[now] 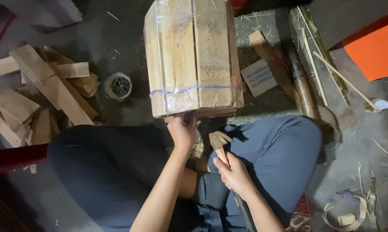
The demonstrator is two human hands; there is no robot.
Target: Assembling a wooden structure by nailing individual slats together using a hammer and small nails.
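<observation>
I sit cross-legged on the floor. In front of me lies a barrel-like wooden container [189, 56] made of planks, wrapped in clear film with a blue band around it. My left hand [183, 131] grips its near bottom edge. My right hand [233, 174] is closed around the wooden handle of a claw hammer [219, 141], whose rusty head points up toward the container, a short way to the right of my left hand.
A pile of wood offcuts [39, 92] lies to the left, with a round tin of nails [116, 86] beside it. To the right are a handsaw [307, 56], thin bamboo strips, a small printed card [258, 77] and an orange board [376, 49].
</observation>
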